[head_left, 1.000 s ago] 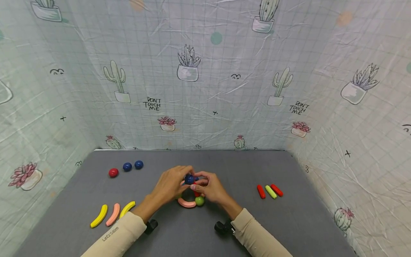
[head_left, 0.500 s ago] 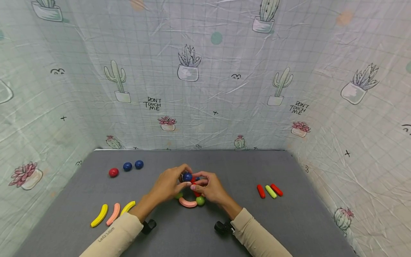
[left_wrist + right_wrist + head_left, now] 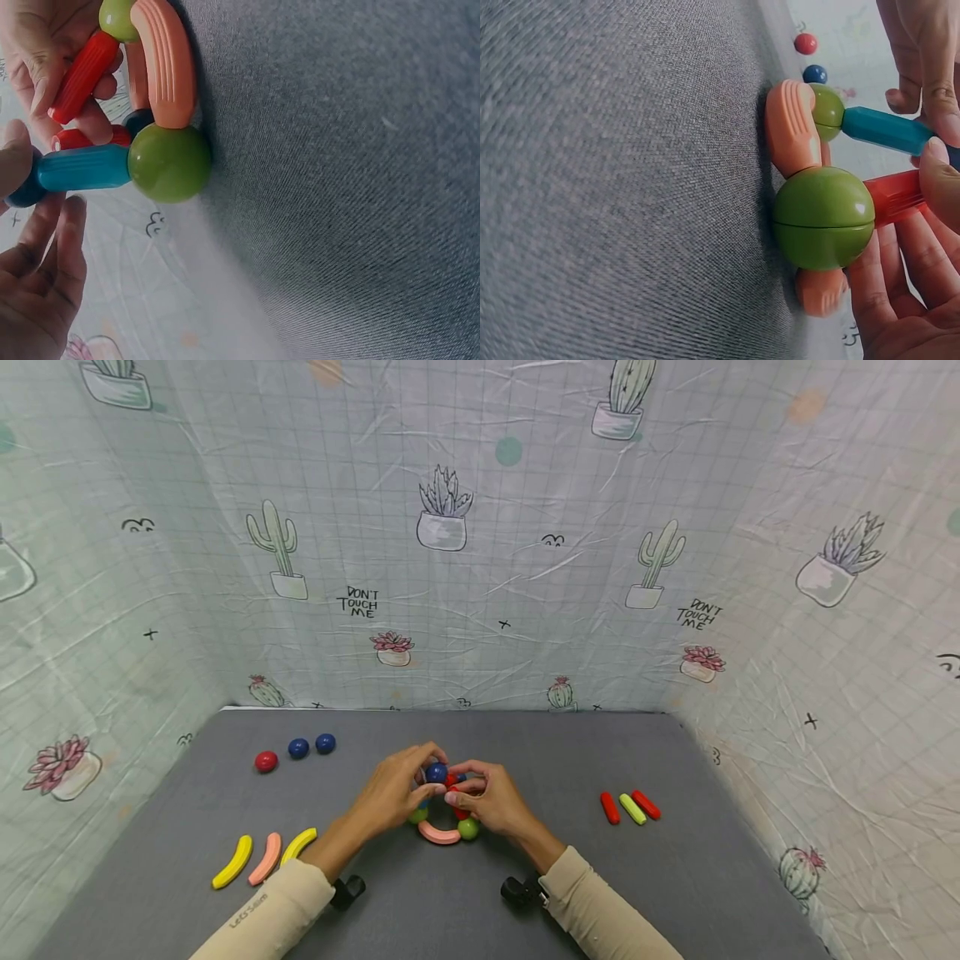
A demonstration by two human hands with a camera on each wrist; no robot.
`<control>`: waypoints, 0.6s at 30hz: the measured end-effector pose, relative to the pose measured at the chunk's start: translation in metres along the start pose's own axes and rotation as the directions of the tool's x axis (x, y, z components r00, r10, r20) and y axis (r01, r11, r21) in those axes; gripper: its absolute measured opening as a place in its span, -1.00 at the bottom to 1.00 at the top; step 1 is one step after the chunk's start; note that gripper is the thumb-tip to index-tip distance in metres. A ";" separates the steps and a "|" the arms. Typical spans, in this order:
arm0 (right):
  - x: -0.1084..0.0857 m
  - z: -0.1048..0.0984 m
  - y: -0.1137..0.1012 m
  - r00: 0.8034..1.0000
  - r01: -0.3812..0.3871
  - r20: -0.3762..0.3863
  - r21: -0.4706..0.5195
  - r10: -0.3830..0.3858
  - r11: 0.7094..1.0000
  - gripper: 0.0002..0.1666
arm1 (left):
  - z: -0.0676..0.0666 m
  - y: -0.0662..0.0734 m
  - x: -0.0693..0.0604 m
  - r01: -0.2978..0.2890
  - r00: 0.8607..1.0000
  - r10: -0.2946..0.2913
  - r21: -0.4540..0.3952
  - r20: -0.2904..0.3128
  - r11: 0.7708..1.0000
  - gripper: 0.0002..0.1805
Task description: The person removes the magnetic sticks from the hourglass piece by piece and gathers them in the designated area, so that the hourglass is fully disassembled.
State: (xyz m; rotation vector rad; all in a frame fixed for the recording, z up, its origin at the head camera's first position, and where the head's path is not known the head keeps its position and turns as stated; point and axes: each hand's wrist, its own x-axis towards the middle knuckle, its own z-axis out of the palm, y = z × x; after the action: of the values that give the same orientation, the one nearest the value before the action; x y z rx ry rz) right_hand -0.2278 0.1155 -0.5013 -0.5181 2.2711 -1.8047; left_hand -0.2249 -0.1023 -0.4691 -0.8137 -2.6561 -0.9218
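Note:
A toy structure of balls and rods stands on the grey table between my hands. Its base has curved salmon rods (image 3: 169, 67) and green balls (image 3: 823, 217). A teal rod (image 3: 84, 166) rises from one green ball. At its top, my left hand (image 3: 395, 787) pinches a dark blue ball (image 3: 437, 773) between thumb and fingers. My right hand (image 3: 491, 797) grips an upright red rod (image 3: 896, 196) that stands on another green ball. Behind, a second red rod (image 3: 120, 135) and another blue ball (image 3: 461, 778) show partly; fingers hide their joints.
At the back left lie a red ball (image 3: 266, 762) and two blue balls (image 3: 298, 748). Curved yellow rods (image 3: 232, 862) and a salmon rod (image 3: 265, 858) lie front left, one partly behind my left sleeve. Two red rods (image 3: 610, 807) and a light green rod (image 3: 632, 808) lie right.
My left hand has shifted the blue ball slightly left and back, and its thumb has moved below the ball. My right hand has stayed nearly still on the red rod.

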 end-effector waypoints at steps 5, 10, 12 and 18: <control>-0.001 0.001 0.000 1.000 -0.011 -0.013 -0.019 0.011 1.000 -0.55 | 0.001 0.000 -0.001 0.005 1.000 -0.006 0.028 0.007 1.000 -0.64; -0.001 0.003 0.002 1.000 -0.007 -0.019 -0.028 0.007 1.000 -0.56 | 0.004 -0.001 -0.001 0.011 1.000 -0.011 0.044 -0.001 0.999 -0.65; -0.001 0.003 0.003 1.000 -0.006 -0.021 -0.034 0.005 0.999 -0.56 | 0.006 -0.002 -0.001 0.017 1.000 -0.017 0.045 -0.006 0.999 -0.66; -0.002 0.004 0.003 1.000 0.001 -0.028 -0.044 -0.002 0.999 -0.55 | 0.008 -0.003 0.000 0.069 0.998 -0.069 0.010 -0.009 0.998 -0.66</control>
State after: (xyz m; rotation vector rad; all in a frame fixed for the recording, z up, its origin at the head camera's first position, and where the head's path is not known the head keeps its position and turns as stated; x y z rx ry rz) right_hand -0.2252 0.1132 -0.5047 -0.5047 2.3347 -1.7771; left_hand -0.2264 -0.0996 -0.4766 -0.7179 -2.6954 -0.9243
